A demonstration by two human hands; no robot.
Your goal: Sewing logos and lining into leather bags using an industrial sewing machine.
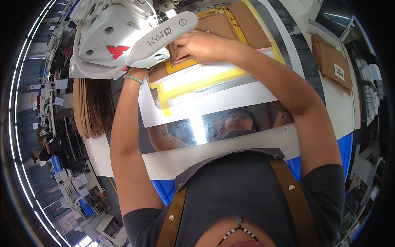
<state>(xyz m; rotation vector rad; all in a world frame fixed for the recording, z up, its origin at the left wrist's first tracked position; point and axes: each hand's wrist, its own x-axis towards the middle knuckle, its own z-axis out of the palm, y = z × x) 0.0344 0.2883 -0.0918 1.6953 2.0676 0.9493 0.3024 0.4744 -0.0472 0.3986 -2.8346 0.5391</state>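
Observation:
My right hand [203, 46] reaches in over a brown panel [218, 25] that lies in a template framed with yellow tape [181, 95]. Its fingers are bent but apart, with the tips down on the work close to the machine head. A large white sewing machine head [98, 39] stands over the left part of the template. My left wrist, with a beaded bracelet [133, 79], goes in beneath that machine head. The machine hides most of my left hand [139, 73], fingers included. A grey lever-shaped cover [160, 41] juts out above the work.
A shiny metal plate [181, 131] lies between the template and the pale table edge [222, 142]. Several stacked brown panels [92, 109] hang at the left. More brown pieces [333, 61] lie on the right side, near a dark screen [335, 16]. Other workstations line the far left.

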